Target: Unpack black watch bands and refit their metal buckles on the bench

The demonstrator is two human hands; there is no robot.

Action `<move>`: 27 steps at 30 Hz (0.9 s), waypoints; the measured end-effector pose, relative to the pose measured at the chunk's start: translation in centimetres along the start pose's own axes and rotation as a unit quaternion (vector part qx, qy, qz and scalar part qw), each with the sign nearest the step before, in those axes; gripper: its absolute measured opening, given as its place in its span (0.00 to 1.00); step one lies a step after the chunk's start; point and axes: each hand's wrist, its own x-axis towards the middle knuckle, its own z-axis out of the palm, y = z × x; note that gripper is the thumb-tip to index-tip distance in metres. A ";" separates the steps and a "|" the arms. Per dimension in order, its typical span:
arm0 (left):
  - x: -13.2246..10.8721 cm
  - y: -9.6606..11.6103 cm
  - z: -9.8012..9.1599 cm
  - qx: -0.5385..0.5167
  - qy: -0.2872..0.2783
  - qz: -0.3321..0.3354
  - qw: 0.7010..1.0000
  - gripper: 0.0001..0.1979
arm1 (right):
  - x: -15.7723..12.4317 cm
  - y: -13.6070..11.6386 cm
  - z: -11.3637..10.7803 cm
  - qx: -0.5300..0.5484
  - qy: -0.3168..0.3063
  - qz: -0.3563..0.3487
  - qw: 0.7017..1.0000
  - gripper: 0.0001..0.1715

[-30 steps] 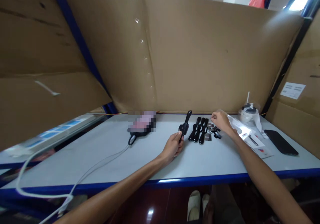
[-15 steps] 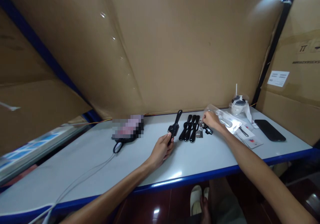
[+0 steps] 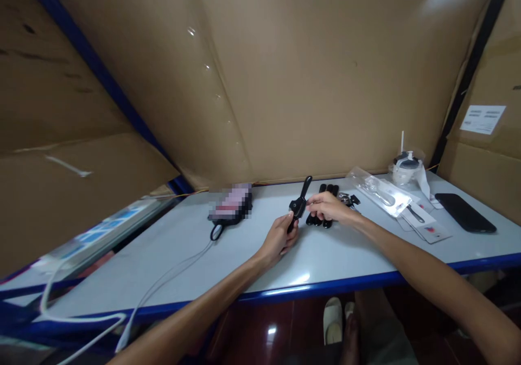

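My left hand (image 3: 280, 238) is closed around the lower strap of a black watch (image 3: 299, 205) that lies on the pale table (image 3: 171, 267), its upper strap pointing away from me. My right hand (image 3: 325, 207) has its fingers pinched together just right of the watch body; what they hold is too small to name. Under and behind that hand lie several black straps (image 3: 328, 190) and a few small dark and metal parts (image 3: 349, 199).
A clear plastic packet (image 3: 378, 192) and cards (image 3: 427, 228) lie to the right, with a small lidded jar (image 3: 405, 169) and a black phone (image 3: 464, 212) beyond. A dark pouch (image 3: 230, 207) with a white cable (image 3: 163, 283) sits left. Cardboard walls stand behind and at both sides.
My right hand left the small parts by the packet and came left, close to the watch. My left hand kept its hold on the watch strap. The view shifted slightly.
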 end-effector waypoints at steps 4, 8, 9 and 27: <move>0.1 -0.2 0.0 0.010 -0.015 -0.002 1.000 0.25 | -0.2 0.3 0.8 0.071 -0.032 0.008 0.997 0.13; 0.2 -0.2 0.0 -0.002 0.000 -0.010 1.000 0.24 | -0.3 0.1 0.6 0.079 -0.027 0.037 0.996 0.14; 0.1 -0.2 0.1 -0.008 0.006 -0.010 1.000 0.23 | -0.4 -0.1 0.4 0.070 -0.028 0.045 0.996 0.14; 0.0 0.2 0.0 -0.047 0.049 -0.018 0.998 0.18 | -1.4 0.6 -10.9 -0.296 -0.027 0.181 0.937 0.11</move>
